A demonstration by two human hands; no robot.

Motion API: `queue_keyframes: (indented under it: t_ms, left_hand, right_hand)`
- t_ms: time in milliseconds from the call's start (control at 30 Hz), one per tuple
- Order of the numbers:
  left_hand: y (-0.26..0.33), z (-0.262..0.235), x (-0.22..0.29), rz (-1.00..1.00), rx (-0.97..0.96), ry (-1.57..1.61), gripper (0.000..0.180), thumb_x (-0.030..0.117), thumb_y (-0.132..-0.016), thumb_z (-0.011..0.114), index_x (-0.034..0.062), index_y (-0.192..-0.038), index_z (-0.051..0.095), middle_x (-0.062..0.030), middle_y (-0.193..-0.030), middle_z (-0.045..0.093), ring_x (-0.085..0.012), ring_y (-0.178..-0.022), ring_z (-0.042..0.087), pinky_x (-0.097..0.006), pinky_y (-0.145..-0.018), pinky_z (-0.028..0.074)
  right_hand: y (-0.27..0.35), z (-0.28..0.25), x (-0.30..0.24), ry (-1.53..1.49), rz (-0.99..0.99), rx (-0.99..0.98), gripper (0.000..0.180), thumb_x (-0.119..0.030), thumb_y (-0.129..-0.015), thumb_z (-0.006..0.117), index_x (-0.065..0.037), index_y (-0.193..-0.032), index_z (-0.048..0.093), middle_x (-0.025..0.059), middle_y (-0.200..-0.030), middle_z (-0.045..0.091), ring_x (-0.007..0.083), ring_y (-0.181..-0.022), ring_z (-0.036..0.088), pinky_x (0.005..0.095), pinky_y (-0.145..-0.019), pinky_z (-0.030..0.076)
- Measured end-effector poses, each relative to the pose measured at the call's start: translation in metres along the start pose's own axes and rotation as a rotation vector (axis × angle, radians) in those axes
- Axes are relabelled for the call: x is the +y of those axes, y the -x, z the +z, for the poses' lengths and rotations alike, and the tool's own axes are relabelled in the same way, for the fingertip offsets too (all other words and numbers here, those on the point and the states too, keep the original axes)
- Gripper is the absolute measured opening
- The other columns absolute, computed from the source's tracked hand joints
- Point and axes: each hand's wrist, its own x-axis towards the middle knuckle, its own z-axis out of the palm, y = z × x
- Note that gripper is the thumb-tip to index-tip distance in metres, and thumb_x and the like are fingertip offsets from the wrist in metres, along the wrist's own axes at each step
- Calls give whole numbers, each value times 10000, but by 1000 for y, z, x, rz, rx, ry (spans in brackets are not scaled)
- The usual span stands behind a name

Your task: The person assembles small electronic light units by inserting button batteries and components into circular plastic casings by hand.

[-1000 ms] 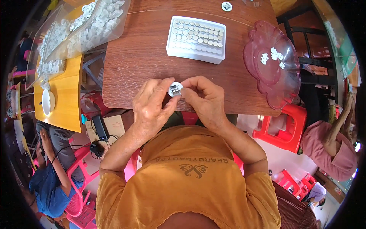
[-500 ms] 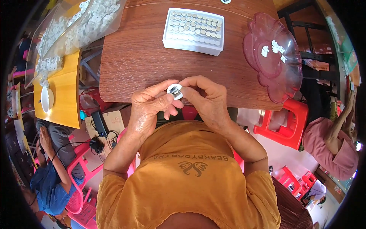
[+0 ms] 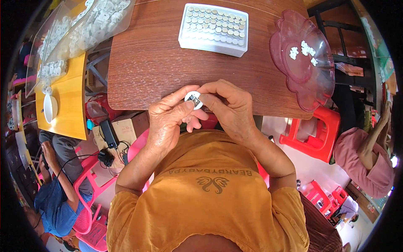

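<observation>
A small round white plastic piece [image 3: 198, 95] with a dark and metallic insert is held just off the table's near edge. My left hand [image 3: 171, 114] grips it between thumb and fingers, the thumb lying over the insert. My right hand [image 3: 228, 105] has its thumb and index finger closed at the piece's right edge; whether a smaller part is between them is hidden. Beyond my hands stands a white tray [image 3: 212, 51] with rows of small round silvery discs. To the right, a scalloped purple translucent plate [image 3: 300, 90] holds several small white pieces [image 3: 305, 48].
The brown wooden table [image 3: 147, 63] extends ahead of me. At left, a clear bin [image 3: 113, 31] full of white plastic pieces and a white bowl [image 3: 50, 108] are by a yellow table [image 3: 69, 117]. A red stool [image 3: 312, 134] stands at right. Other people sit on both sides.
My left thumb has shifted further over the insert of the white piece. My right hand stays at its edge, with its thumb slightly moved. The view has shifted a little.
</observation>
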Motion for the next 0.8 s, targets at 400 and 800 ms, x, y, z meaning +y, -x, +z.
queue_keyframes:
  t_ms: [400, 800]
  left_hand:
    - [-1, -5, -7, 45, -26, 115, 346, 91, -881, 581, -45, -1195, 538, -186, -855, 663, -173, -596, 630, -224, -460, 450]
    - [4, 2, -10, 110, -17, -52, 373, 48, -859, 599, -46, -1212, 524, -154, -859, 664, -149, -629, 629, -220, -501, 454]
  right_hand:
    - [9, 1, -5, -28, 41, 67, 112, -18, -781, 639, -4, -888, 607, 98, -767, 589, 186, -684, 581, 293, -580, 452]
    - [16, 1, 4, -77, 65, 74, 110, 14, -773, 634, -14, -876, 610, 67, -745, 559, 143, -650, 550, 266, -550, 425]
